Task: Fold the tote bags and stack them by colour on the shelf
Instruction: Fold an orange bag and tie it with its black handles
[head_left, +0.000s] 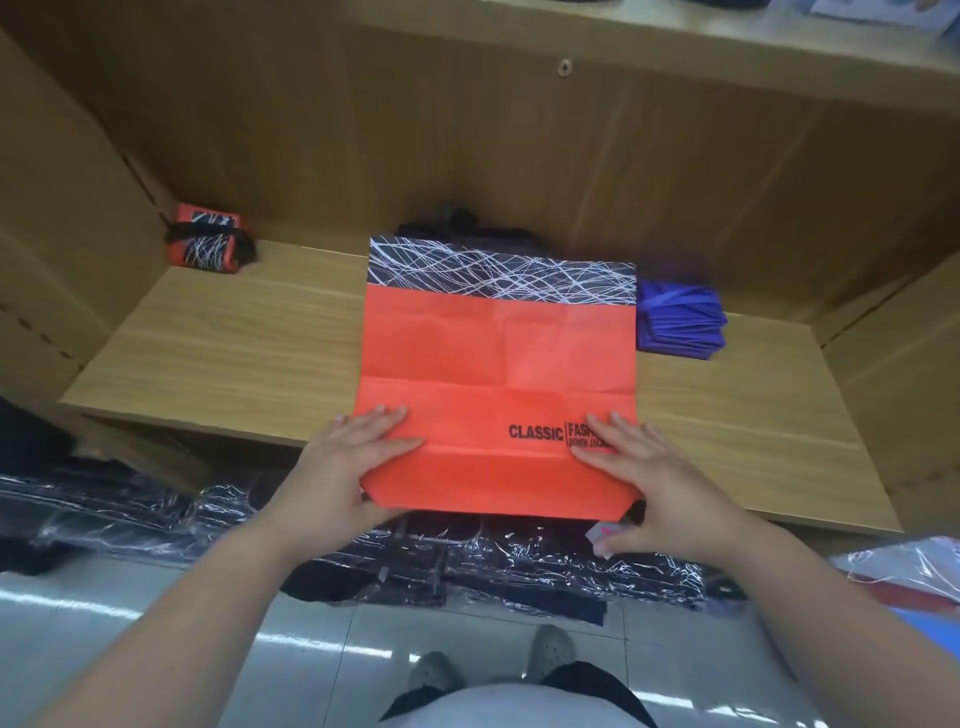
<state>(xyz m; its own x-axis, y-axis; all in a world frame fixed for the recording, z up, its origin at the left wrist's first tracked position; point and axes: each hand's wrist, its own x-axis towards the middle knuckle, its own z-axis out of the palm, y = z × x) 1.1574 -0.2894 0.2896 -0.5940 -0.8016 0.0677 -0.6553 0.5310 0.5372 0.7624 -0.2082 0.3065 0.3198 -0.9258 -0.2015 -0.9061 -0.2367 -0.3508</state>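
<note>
Head camera, looking down: an orange tote bag (498, 364) lies flat and unfolded on a wooden shelf (218, 343), its black band of white scribbled lines at the far end. Its near edge hangs over the shelf's front.

The left hand (358, 457) rests on the bag's near left corner and the right hand (639, 467) on its near right corner, covering part of the printed word after "CLASSIC". Both hands have straight, spread fingers pressed flat on the fabric, gripping nothing. The right thumb hangs off the bag's near edge.

The bag looks thin, light and limp, and old fold lines crease it (these should guide a new fold). The near corners seem the natural place to take hold, and pinching them should stop the fabric sliding.

Left of the bag's far end sits a folded orange bundle (208, 239). Touching its right edge is a stack of purple folded bags (680, 322). Dark fabric (467, 226) behind the bag is mostly hidden. Its handles are out of sight. Below its near edge lie dark plastic-wrapped packs (467, 561), contents unclear.
</note>
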